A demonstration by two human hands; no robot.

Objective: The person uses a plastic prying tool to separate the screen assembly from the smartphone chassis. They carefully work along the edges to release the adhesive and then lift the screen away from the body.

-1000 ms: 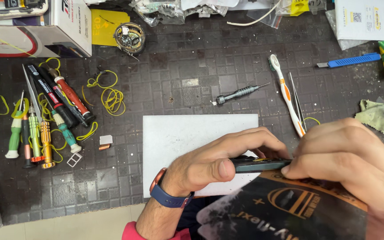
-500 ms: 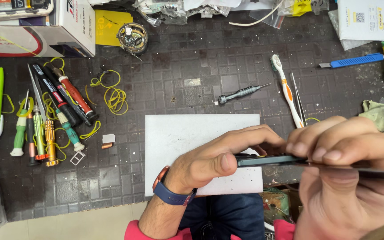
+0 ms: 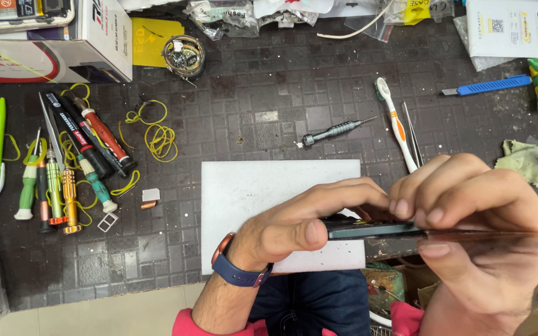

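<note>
Dark slim phone [image 3: 375, 229] edge-on, pinched by left hand [image 3: 294, 227] and right hand [image 3: 474, 218] fingers | white smooth pad [image 3: 250, 186] beneath | knurled grey screwdriver [image 3: 334, 132] 12 o'clock

Bright, even light falls from above onto the dark work mat [image 3: 269, 81], and colours read clearly. Shadows are short and soft, lying close under the left hand [image 3: 306, 221] on the white board [image 3: 250, 186]. The white board is almost washed out, with little surface detail. Faint sheen shows on the plastic bags [image 3: 231, 15] at the top edge. The mat and tools are sharp; the right hand [image 3: 481, 230], closest to the lens, looks large and slightly soft. Straight lines bow a little near the frame's edges.
</note>
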